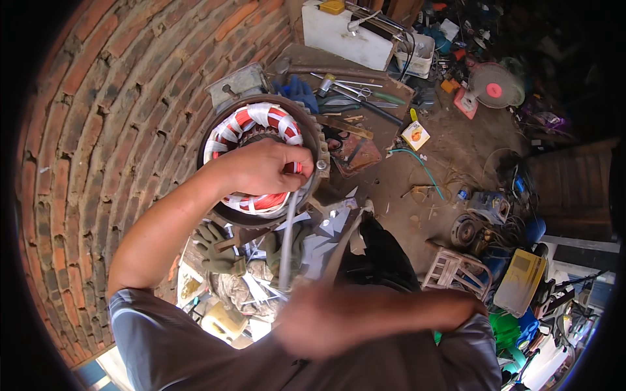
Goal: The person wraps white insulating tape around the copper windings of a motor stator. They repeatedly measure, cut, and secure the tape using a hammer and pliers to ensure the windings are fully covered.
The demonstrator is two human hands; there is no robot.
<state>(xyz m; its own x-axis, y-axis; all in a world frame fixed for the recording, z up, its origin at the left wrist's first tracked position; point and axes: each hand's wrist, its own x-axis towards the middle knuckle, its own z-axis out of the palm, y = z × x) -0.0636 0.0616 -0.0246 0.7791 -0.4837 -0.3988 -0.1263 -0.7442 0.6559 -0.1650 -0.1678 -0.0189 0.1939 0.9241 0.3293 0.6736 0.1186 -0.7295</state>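
A motor stator (205,156) stands in front of me, its round metal housing open upward. Inside it, the ring of coil windings (266,116) is red and wrapped with white tape. My left hand (264,166) reaches across the bore, fingers closed in a pinch on the winding at the right side, near a bit of red. From there a strip of white tape (287,244) runs straight and taut down to my right hand (319,319). That hand is low in front of my body, smeared by motion; its fingers are not distinct, but the tape leads into it.
Brick wall (98,130) rises at the left. Beyond the stator lie a hammer (326,85), scissors (363,92) and blue gloves (297,91). Dark green gloves (218,247) and white paper pieces (319,251) lie on the near side. A fan (493,86) and wooden stool frame (453,270) are right.
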